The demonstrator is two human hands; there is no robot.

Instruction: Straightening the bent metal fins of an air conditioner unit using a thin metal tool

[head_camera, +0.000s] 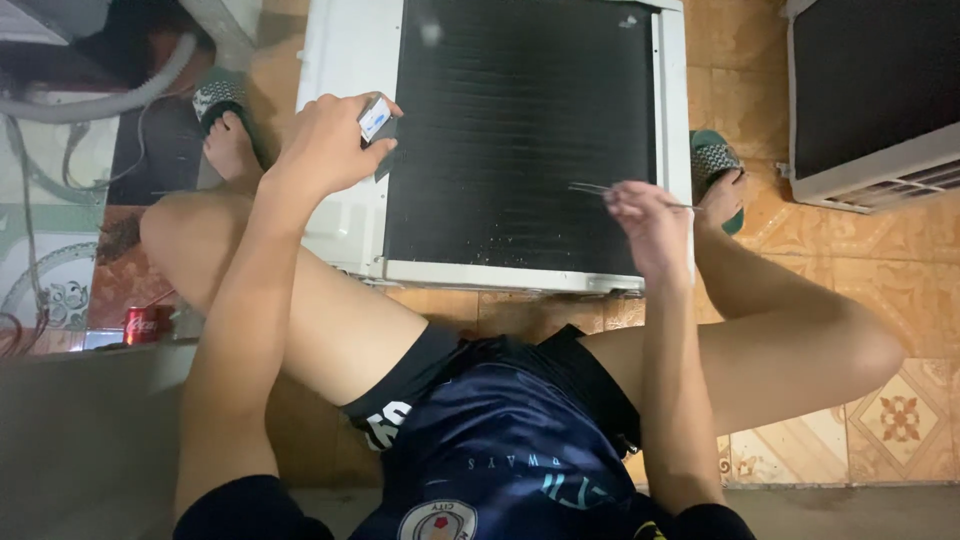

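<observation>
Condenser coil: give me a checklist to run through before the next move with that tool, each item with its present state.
1. Thin metal tool held in the right hand: ok.
2. Tool tip over the dark finned coil: ok; contact with the fins, cannot tell.
3. Left hand has a grip on the small white and blue object at the coil's left edge: ok.
4. White unit casing lies flat on the tiled floor: ok.
5. Fin condition near the tool: cannot tell, too dark.
6. Feet in sandals apart from the tool: ok.
</observation>
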